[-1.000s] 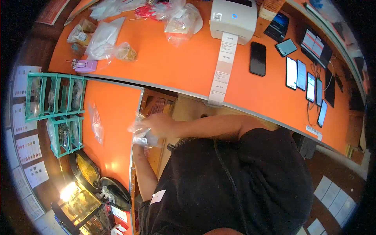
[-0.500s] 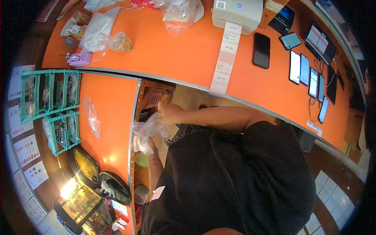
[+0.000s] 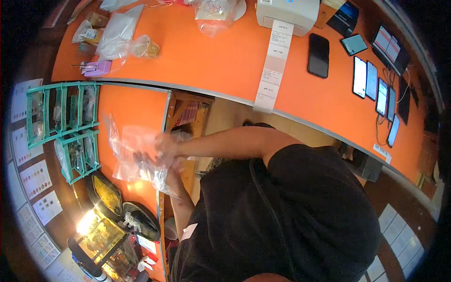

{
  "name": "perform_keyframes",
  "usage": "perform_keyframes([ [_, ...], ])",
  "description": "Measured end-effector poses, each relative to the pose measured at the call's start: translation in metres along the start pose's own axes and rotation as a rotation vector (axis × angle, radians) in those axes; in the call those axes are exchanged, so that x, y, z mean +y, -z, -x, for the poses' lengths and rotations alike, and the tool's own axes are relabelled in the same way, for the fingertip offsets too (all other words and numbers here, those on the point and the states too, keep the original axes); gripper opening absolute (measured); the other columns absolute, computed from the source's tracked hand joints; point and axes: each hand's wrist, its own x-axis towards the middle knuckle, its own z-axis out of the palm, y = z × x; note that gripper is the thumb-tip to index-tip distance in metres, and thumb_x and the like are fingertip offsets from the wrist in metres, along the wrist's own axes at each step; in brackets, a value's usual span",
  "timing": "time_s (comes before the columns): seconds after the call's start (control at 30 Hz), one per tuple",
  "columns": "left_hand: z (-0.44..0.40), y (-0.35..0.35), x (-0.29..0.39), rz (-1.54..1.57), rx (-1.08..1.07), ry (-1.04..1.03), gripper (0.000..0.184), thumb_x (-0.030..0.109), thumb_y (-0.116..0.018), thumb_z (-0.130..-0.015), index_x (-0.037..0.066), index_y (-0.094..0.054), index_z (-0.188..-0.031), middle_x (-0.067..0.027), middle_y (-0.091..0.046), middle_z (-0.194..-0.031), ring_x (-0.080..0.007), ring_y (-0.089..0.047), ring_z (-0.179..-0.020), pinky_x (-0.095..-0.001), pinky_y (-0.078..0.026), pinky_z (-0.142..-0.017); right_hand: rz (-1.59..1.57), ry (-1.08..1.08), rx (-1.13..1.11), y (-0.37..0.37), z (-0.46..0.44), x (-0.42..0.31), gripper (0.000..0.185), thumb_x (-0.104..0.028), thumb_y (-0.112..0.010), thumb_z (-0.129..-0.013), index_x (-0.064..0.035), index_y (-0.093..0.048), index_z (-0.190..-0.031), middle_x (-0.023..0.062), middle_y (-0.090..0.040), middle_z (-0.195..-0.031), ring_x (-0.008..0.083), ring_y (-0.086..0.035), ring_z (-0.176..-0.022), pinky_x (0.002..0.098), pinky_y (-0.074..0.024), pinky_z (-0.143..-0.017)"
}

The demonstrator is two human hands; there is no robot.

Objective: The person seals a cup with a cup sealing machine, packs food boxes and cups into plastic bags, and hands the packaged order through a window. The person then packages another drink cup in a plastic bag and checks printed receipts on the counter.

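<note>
Far left of frame: teal plastic rack, loaded with small items. Just right of it, on the left-hand orange table, a flat clear bag, close to the work.

Left of centre: clear plastic bag, low over that table, between and around both hands; whether one bag or several, cannot tell. Step in hand looks like handling or spreading this film. To do it well: pin one edge with one hand and work it with the other, fingertips light, since thin film likely clings and creases; keep it clear of the flat bag alongside.

Grip: left hand shows dark fingers fanned partly apart against or behind the film; whether it pinches, cannot tell. Right hand is blurred at the film's upper right part, fingers seemingly curled, touching it; gap and firmness unreadable.

Right of centre, upper frame: label strip hanging over the far table's edge; black phone beyond. Both well apart from the hands.
</note>
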Motion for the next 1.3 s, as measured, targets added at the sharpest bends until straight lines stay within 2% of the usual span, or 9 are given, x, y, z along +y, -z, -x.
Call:
perform_keyframes([
  [0.17,-0.004,-0.010,0.025,0.265,0.211,-0.147,0.055,0.037,-0.052,-0.094,0.001,-0.044,-0.135,-0.0229,-0.030,-0.148,-0.0389,-0.033,-0.135,-0.0522,-0.033,-0.110,-0.291,0.225,0.564,-0.005,-0.032,-0.044,0.029,-0.030,-0.065,-0.090,-0.0040,-0.055,-0.097,0.0053,-0.060,-0.086,0.0216,-0.060,-0.084,0.0370,-0.0497,-0.077],
  [0.27,-0.013,-0.016,0.027,0.354,0.309,-0.143,0.057,0.038,-0.052,-0.094,0.001,-0.043,-0.136,-0.0235,-0.028,-0.150,-0.0399,-0.031,-0.137,-0.0532,-0.032,-0.111,-0.175,0.528,0.580,0.004,-0.066,-0.049,0.014,-0.015,-0.055,-0.092,-0.0026,-0.050,-0.096,0.0167,-0.054,-0.084,0.0360,-0.055,-0.078,0.0449,-0.0460,-0.076],
  [0.4,-0.024,-0.023,0.033,0.455,0.375,-0.085,0.059,0.039,-0.051,-0.094,0.001,-0.043,-0.138,-0.0244,-0.026,-0.153,-0.0413,-0.029,-0.139,-0.0544,-0.031,-0.113,0.153,0.399,0.468,0.055,-0.019,-0.122,0.019,-0.016,-0.053,-0.093,-0.0004,-0.049,-0.103,0.0221,-0.053,-0.097,0.0399,-0.055,-0.090,0.0454,-0.0459,-0.081],
  [0.5,-0.024,-0.021,0.044,0.606,0.190,-0.018,0.060,0.041,-0.051,-0.094,0.001,-0.042,-0.138,-0.0251,-0.024,-0.155,-0.0423,-0.028,-0.141,-0.0554,-0.030,-0.114,0.501,0.651,0.394,0.084,-0.045,-0.069,0.032,-0.019,-0.053,-0.093,0.0008,-0.051,-0.118,0.0237,-0.054,-0.114,0.0424,-0.056,-0.104,0.0470,-0.0485,-0.086],
  [0.67,0.021,-0.079,0.093,1.125,-0.326,0.158,0.075,0.029,-0.059,-0.088,0.006,-0.024,-0.151,-0.0241,-0.004,-0.159,-0.0413,-0.008,-0.147,-0.0575,-0.020,-0.119,0.964,0.435,-0.064,0.074,-0.016,0.051,0.035,-0.019,-0.049,-0.092,0.0004,-0.053,-0.121,0.0246,-0.055,-0.119,0.0359,-0.056,-0.104,0.0451,-0.0440,-0.095],
  [0.83,0.012,-0.108,0.088,0.587,-0.207,-0.116,0.066,0.028,-0.050,-0.095,0.008,-0.022,-0.152,-0.0233,-0.013,-0.158,-0.0395,-0.015,-0.146,-0.0547,-0.019,-0.119,0.668,0.290,-0.713,0.018,0.019,0.088,0.032,-0.018,-0.052,-0.091,-0.0010,-0.054,-0.119,0.0208,-0.055,-0.122,0.0336,-0.056,-0.108,0.0438,-0.0459,-0.093],
  [1.0,0.026,-0.102,0.031,-0.172,0.229,-0.180,0.058,0.037,-0.044,-0.100,0.019,-0.025,-0.152,-0.0136,-0.022,-0.158,-0.0360,-0.027,-0.143,-0.0519,-0.031,-0.112,-0.242,-0.295,-0.162,-0.001,-0.033,0.035,0.031,-0.017,-0.056,-0.091,-0.0025,-0.056,-0.117,0.0166,-0.055,-0.126,0.0292,-0.056,-0.111,0.0418,-0.0469,-0.092],
  [1.1,0.034,-0.087,-0.015,-0.358,0.145,-0.172,0.057,0.039,-0.044,-0.100,0.019,-0.026,-0.150,-0.0127,-0.025,-0.156,-0.0354,-0.029,-0.140,-0.0528,-0.033,-0.109,-0.385,-0.110,0.145,0.020,-0.039,-0.025,0.039,-0.023,-0.057,-0.094,-0.0046,-0.049,-0.128,0.0145,-0.055,-0.125,0.0206,-0.053,-0.110,0.0398,-0.0432,-0.092],
  [1.3,0.035,-0.065,-0.036,-0.332,-0.130,0.123,0.055,0.043,-0.044,-0.100,0.020,-0.030,-0.148,-0.0109,-0.031,-0.153,-0.0341,-0.034,-0.136,-0.0545,-0.037,-0.104,0.296,0.208,0.253,0.032,-0.039,-0.058,0.042,-0.027,-0.053,-0.098,-0.0087,-0.045,-0.135,0.0140,-0.055,-0.124,0.0211,-0.052,-0.112,0.0367,-0.0421,-0.097],
])
